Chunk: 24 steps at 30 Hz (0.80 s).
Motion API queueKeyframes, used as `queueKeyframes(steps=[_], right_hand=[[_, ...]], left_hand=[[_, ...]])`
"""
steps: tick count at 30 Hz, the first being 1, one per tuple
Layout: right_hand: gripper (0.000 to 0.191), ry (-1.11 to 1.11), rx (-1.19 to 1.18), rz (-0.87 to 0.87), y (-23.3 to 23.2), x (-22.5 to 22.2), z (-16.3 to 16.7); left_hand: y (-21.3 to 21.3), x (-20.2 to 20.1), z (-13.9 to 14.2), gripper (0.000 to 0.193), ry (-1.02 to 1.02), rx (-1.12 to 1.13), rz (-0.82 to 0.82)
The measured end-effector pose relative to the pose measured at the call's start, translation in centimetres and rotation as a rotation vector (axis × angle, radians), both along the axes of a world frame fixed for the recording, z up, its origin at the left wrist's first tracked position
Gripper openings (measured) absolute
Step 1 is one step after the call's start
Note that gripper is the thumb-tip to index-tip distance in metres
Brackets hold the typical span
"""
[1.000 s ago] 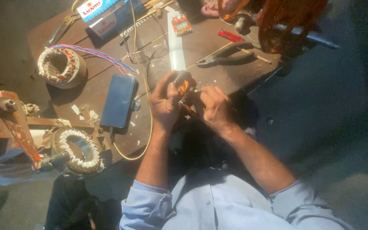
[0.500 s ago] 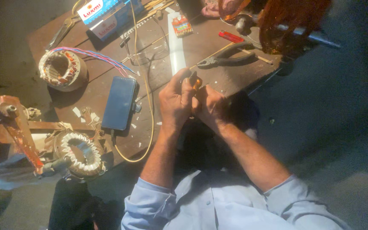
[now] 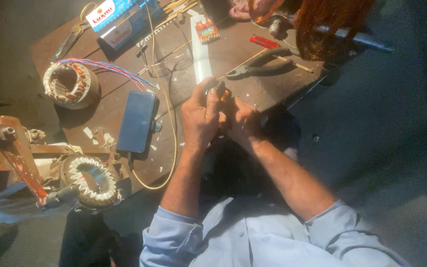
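Observation:
My left hand and my right hand are pressed together over the near edge of a brown wooden board. Between their fingertips they pinch a small dark and orange part; what it is I cannot tell. A white strip lies on the board just beyond the hands. Both forearms are bare, with light blue sleeves rolled up.
On the board lie a dark phone, a yellow cord, pliers, a red-handled tool, a wound motor stator with coloured leads and a blue and white box. A second stator and a rusty winding stand sit at left.
Both hands have shifted up and away from me, closer together, still closed on the small part. The camera view moved slightly.

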State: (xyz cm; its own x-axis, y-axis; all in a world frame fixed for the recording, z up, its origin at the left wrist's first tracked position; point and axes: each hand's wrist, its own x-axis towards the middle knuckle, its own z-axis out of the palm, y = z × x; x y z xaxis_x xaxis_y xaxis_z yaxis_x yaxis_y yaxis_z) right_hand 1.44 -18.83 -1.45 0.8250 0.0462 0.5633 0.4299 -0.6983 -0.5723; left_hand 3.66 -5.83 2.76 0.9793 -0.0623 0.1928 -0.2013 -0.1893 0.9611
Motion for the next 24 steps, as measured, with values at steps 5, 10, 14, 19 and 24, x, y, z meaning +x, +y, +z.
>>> queueKeyframes(steps=[5,10,14,19,24], right_hand=[[0.025,0.005,0.088,-0.019,0.5,0.2,0.1],[0.014,-0.02,-0.032,-0.073,0.2,-0.6,0.6],[0.018,-0.038,-0.141,-0.058,-1.1,-1.8,1.2],[0.012,0.003,-0.003,0.0,-1.6,-2.1,1.1],[0.031,0.2,0.036,-0.189,0.2,-0.4,0.1]], left_hand=[[0.0,0.2,-0.1,0.034,-0.099,0.061,0.032],[0.1,-0.1,-0.2,0.035,0.037,-0.086,0.008],[0.5,-0.2,-0.5,0.035,-0.017,-0.068,0.019],[0.8,-0.2,-0.8,0.037,0.053,-0.207,-0.023],[0.2,-0.3,-0.6,0.035,-0.062,-0.102,0.019]])
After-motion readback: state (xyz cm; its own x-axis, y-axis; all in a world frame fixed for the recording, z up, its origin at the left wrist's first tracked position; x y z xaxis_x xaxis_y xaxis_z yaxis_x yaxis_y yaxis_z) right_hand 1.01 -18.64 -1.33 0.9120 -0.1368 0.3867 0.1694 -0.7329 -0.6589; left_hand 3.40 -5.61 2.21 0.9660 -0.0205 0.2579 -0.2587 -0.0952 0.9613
